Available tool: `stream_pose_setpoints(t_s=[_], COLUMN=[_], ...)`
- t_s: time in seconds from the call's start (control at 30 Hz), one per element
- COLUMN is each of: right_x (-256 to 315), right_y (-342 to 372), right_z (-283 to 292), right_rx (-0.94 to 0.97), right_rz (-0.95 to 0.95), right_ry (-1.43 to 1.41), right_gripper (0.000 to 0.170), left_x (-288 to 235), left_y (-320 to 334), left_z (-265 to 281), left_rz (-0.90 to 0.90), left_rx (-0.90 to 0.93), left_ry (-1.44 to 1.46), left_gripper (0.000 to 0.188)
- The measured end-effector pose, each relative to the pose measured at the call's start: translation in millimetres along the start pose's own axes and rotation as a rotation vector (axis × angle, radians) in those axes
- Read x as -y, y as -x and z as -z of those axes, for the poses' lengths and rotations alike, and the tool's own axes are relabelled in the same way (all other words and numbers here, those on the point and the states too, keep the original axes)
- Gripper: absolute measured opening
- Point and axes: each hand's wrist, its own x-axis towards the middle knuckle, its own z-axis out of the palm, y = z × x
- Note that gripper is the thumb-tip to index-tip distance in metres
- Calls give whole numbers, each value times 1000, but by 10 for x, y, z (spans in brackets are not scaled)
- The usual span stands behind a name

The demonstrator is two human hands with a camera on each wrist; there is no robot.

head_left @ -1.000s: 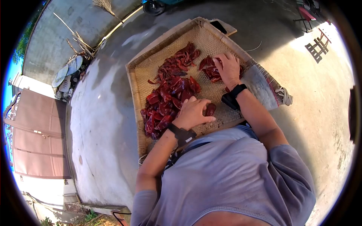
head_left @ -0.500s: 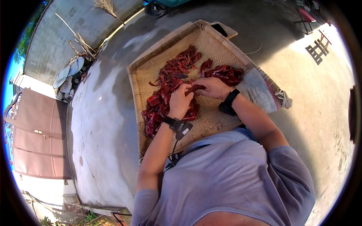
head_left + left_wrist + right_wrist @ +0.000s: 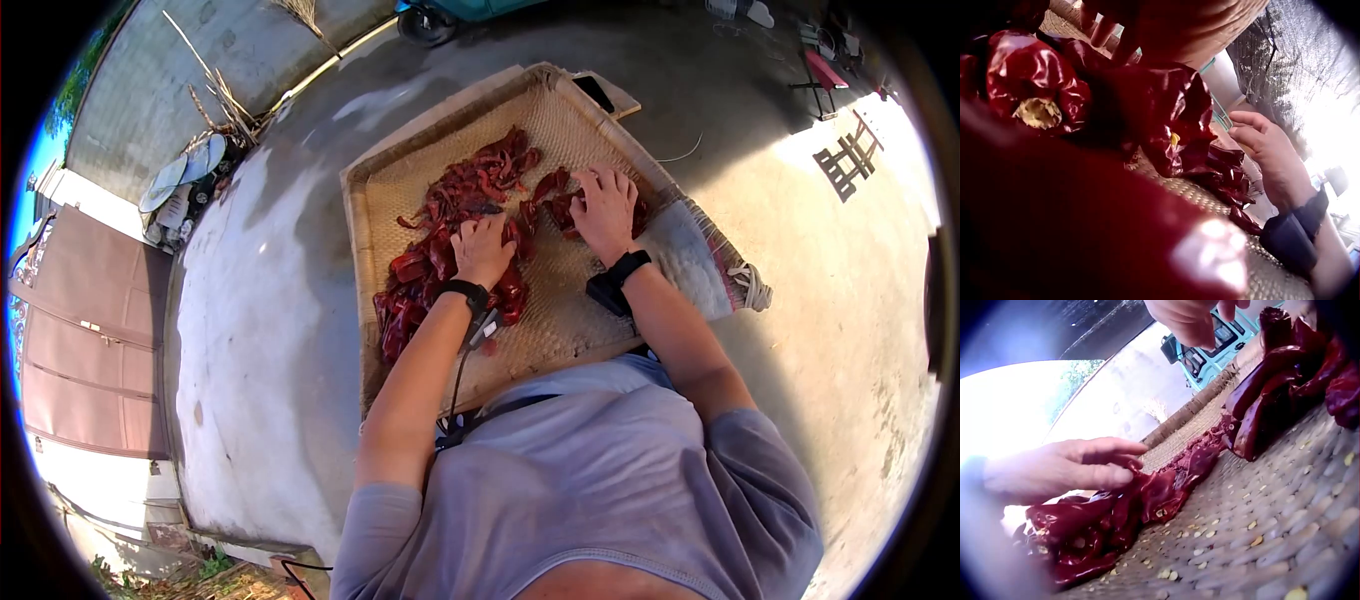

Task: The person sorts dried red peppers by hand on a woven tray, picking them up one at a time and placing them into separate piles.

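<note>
Left side of the woven tray [image 3: 560,310]: big heap of glossy dried red chilies [image 3: 405,315], lge pods, 1 w/ a pale stem end [image 3: 1038,114] in the L wrist view. Pods look v. light, leathery & bendy, skins prob. a bit slippery; best hold = stem end or a folded edge, light pinch, b/c a hard squeeze could split them. L hand [image 3: 485,250] is at the heap's R edge, fingers fairly straight & close tog., tips at the pods; can't tell if they pinch one. Beyond the heap, same tray: pile of thinner chili strips [image 3: 485,172], duller, prob. drier & more brittle, so better scooped loosely than gripped. Mid-tray: loose pale seeds [image 3: 1210,534] on the weave, easily scattered. R of that, a smaller chili heap [image 3: 548,188], similar shiny pods, some overlapping; R hand [image 3: 605,215] is over it, fingers loosely bent & a bit apart, nothing seen in them; contact w/ the pods unclear. Tray's R corner has a greyish patch [image 3: 690,245], prob. cloth, w/ pale cord [image 3: 750,287] wound at the tip.
</note>
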Motion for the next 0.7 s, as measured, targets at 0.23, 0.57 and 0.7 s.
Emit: stream_pose_setpoints(t_s=[0.23, 0.57, 0.7], right_x=[104, 58, 156], right_y=[44, 46, 58], right_z=[-131, -20, 18], right_rx=[165, 327, 561], right_rz=[266, 152, 135], right_ry=[-234, -270, -358], right_gripper=[23, 24, 29], left_x=[42, 155, 85], left_y=[-293, -415, -367], left_z=[-174, -249, -57], left_rz=[-298, -371, -334], left_rx=[55, 6, -3], left_ry=[-279, -185, -55], left_gripper=[42, 35, 26])
